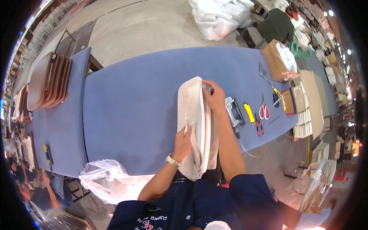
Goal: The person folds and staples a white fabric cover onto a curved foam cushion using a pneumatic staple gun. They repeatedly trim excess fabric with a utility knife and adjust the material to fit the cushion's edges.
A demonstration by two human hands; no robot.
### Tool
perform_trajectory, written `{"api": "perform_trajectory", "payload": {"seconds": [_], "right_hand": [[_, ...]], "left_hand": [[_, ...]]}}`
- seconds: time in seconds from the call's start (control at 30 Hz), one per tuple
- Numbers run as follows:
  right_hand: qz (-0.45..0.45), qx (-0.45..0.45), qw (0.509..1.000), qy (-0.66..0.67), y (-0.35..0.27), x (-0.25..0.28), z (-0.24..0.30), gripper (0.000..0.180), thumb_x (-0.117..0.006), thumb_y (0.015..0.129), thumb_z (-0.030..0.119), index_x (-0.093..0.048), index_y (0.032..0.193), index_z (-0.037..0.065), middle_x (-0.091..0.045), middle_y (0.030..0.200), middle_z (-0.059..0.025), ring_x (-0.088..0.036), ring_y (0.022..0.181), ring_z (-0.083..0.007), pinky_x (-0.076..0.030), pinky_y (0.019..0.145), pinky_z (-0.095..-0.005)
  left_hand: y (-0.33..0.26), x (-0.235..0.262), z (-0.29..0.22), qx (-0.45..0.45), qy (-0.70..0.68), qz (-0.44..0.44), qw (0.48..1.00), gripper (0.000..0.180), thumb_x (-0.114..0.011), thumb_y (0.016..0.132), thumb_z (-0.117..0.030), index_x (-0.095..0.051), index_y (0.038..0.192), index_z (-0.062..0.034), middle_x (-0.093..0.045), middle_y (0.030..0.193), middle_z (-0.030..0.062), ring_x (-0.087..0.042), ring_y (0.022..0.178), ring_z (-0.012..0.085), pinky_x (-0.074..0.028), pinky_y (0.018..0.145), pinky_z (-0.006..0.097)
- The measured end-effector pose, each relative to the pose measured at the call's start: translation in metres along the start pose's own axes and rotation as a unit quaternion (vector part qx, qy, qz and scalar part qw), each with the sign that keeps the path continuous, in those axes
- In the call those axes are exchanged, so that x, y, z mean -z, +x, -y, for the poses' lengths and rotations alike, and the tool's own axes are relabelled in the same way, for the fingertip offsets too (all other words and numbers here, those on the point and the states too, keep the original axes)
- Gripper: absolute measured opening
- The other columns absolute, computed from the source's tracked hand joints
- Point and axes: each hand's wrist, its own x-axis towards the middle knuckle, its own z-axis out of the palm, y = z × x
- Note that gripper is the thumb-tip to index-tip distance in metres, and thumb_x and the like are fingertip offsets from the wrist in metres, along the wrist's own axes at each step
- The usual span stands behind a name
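Note:
A beige fabric-covered seat pad stands on its edge at the near side of the blue padded table, leaning against my body. Pale layers, white and wood-coloured, show along its open side. My left hand, with a metal watch at the wrist, pinches the loose fabric near the close end. At the far end, my right hand is curled over the pad's upper corner, gripping its edge. Just right of my right forearm lies a staple gun with a hose.
Right of the staple gun lie a yellow utility knife, red-handled scissors and pliers. A cardboard box stands at the far right corner. Brown padded seats are stacked left; a clear plastic bag hangs at the near edge. Other people sit nearby.

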Motion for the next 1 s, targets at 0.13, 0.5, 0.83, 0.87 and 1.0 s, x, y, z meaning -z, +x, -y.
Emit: {"api": "perform_trajectory", "payload": {"seconds": [0.13, 0.5, 0.83, 0.87, 1.0], "right_hand": [[0.049, 0.046, 0.998, 0.020, 0.016, -0.008, 0.000, 0.032, -0.069, 0.090, 0.011, -0.073, 0.122, 0.008, -0.076, 0.115, -0.0114, -0.073, 0.107, -0.0257, -0.053, 0.096, -0.0350], [0.049, 0.134, 0.989, 0.027, 0.054, -0.051, 0.006, 0.016, -0.073, 0.091, 0.015, -0.074, 0.104, 0.005, -0.075, 0.105, -0.0100, -0.070, 0.084, -0.0283, -0.056, 0.077, -0.0367], [-0.039, 0.015, 0.990, 0.137, 0.040, -0.080, 0.019, 0.016, -0.075, 0.096, 0.014, -0.072, 0.097, -0.001, -0.070, 0.096, -0.0096, -0.065, 0.087, -0.0182, -0.053, 0.078, -0.0295], [-0.064, 0.019, 0.990, 0.123, 0.039, -0.086, 0.017, 0.014, -0.075, 0.095, 0.013, -0.072, 0.098, 0.000, -0.070, 0.096, -0.0103, -0.065, 0.086, -0.0196, -0.053, 0.077, -0.0306], [-0.126, 0.010, 0.989, 0.079, 0.037, -0.096, 0.017, 0.011, -0.073, 0.097, 0.012, -0.071, 0.099, 0.001, -0.067, 0.095, -0.0095, -0.063, 0.086, -0.0183, -0.051, 0.077, -0.0308]], "left_hand": [[0.013, 0.034, -0.008, 0.065, -0.095, 0.039, 0.993, 0.047, -0.049, 0.111, -0.038, -0.068, 0.112, 0.0055, -0.067, 0.088, -0.0018, -0.055, 0.086, 0.0051, -0.048, 0.078, 0.027], [0.037, 0.115, -0.026, 0.158, 0.030, 0.188, 0.969, 0.060, -0.035, 0.113, -0.044, -0.071, 0.109, 0.0039, -0.072, 0.110, 0.0076, -0.064, 0.093, 0.0131, -0.050, 0.079, 0.033], [0.264, 0.043, -0.052, -0.082, -0.012, 0.193, 0.978, 0.060, -0.033, 0.113, -0.044, -0.071, 0.121, 0.0011, -0.071, 0.121, 0.0168, -0.057, 0.129, 0.0232, -0.042, 0.111, 0.039], [0.273, 0.039, -0.047, -0.074, -0.037, 0.244, 0.966, 0.061, -0.033, 0.113, -0.044, -0.073, 0.115, 0.0018, -0.073, 0.116, 0.0156, -0.062, 0.122, 0.0221, -0.046, 0.107, 0.038], [0.282, 0.038, -0.047, -0.009, 0.062, 0.267, 0.962, 0.062, -0.036, 0.112, -0.043, -0.072, 0.088, 0.0015, -0.067, 0.080, 0.0104, -0.060, 0.078, 0.0177, -0.050, 0.077, 0.036]]}}
